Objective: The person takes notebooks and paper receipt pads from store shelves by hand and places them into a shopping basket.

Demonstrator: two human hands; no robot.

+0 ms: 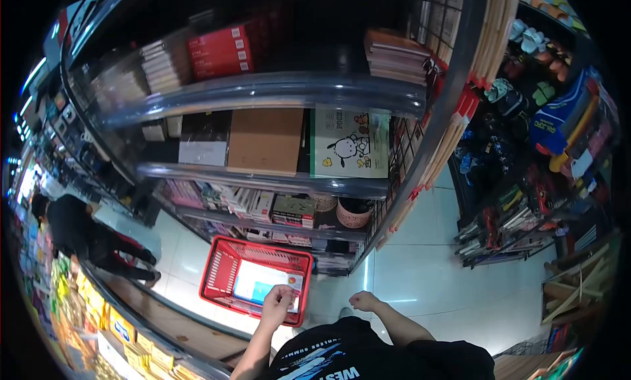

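My left hand [279, 304] is above the near right part of a red shopping basket [207, 285], its fingers curled. Whether it holds anything is hidden. Inside the basket lies a flat white and blue item [255, 287], partly covered by this hand. To the right of the basket, my right hand [365, 301] hangs over the floor with its fingers folded in and nothing visible in it. In front stands a shelf rack with a green-edged cartoon notebook [350, 147], a brown cardboard-coloured folder [266, 141] and a pink pot [353, 212].
Red boxes [221, 51] stand on the upper shelf. A person in dark clothes [82, 232] bends over at the left. Yellow packages [125, 327] fill a near-left display. Shoes [529, 37] and racked goods line the right, across a tiled floor [411, 268].
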